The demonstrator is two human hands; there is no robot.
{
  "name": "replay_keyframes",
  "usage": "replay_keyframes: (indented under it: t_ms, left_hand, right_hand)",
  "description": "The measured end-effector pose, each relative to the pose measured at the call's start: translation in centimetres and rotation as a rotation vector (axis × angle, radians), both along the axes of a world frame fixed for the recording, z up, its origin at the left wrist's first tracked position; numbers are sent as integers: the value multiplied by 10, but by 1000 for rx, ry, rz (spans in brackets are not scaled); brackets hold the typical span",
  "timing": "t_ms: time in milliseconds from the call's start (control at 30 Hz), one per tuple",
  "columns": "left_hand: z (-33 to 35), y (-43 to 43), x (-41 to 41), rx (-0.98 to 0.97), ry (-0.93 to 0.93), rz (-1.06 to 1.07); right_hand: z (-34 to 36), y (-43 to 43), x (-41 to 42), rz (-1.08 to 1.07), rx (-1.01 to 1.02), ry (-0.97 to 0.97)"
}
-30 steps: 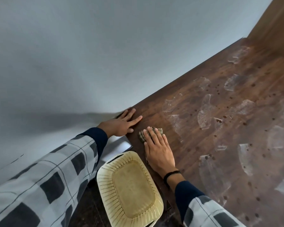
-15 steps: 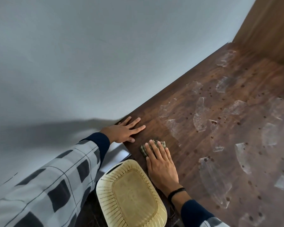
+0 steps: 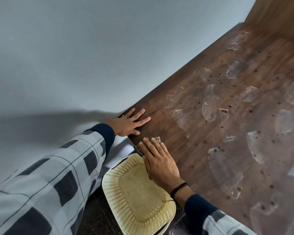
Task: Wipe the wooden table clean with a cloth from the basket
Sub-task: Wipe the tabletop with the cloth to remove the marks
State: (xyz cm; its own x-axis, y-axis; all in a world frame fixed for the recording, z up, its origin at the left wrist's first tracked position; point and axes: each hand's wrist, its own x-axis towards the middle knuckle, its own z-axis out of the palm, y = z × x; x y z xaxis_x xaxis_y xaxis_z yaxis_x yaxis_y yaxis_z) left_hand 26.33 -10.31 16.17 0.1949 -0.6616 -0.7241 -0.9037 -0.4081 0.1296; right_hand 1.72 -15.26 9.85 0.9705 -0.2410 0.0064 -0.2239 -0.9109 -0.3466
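Olive-striped and folded small, the cloth lies at the lower centre of the frame, at the near corner of the dark wood-grain counter. It is pinned under the right hand, whose fingers lie straight and flat over it. The left hand rests apart, just up and left, spread flat on the wood and holding nothing. The cloth looks soft, light and limp (likely to bunch if pushed from one edge), so pressing through the palm over its middle seems the surest hold. Pale glassy smears and dark round spots fleck the glossy board rightward. A cream perforated plastic basket shows below the hands.
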Motion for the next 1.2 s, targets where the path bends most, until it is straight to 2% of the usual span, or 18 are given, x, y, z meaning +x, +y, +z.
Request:
replay_keyframes:
  t_ms: [67,200,233,333,400,533,567,667,733,833,900,1000,1067,1200]
  left_hand:
    - [0,-2,0,4,3,3]
    - [-1,-4,1,24,-3,-4]
    - [-1,-3,2,22,-1,-6]
    - [1,-2,2,29,8,7]
    - [3,-4,0,37,12,11]
    - [3,-6,0,58,18,14]
    - [2,-6,0,58,18,14]
    - [0,-4,1,56,18,10]
    - [-1,-3,1,49,18,9]
    - [-2,-4,2,48,7,8]
    - [-1,-5,2,58,20,23]
    - [-1,-4,3,65,25,23]
    - [0,-3,3,68,24,27]
    - [1,-5,2,70,24,30]
  right_hand:
    - [-1,-15,-5,11,-27,10]
    - [5,-14,24,-241,40,38]
    - [6,-6,23,-234,43,32]
    - [5,-1,-6,-20,14,12]
    - [3,-17,-16,12,-15,10]
    - [6,-28,18,-270,34,52]
    - [8,-19,19,-285,49,60]
    - [8,-10,-12,-67,21,45]
    - [6,-32,-29,-12,-7,44]
    - [7,-57,-16,-243,-18,56]
    - [9,-41,-12,-323,1,70]
    - [8,-16,-43,-91,-11,56]
    - [6,-32,-57,-1,-38,54]
    - [12,-50,-32,-288,9,61]
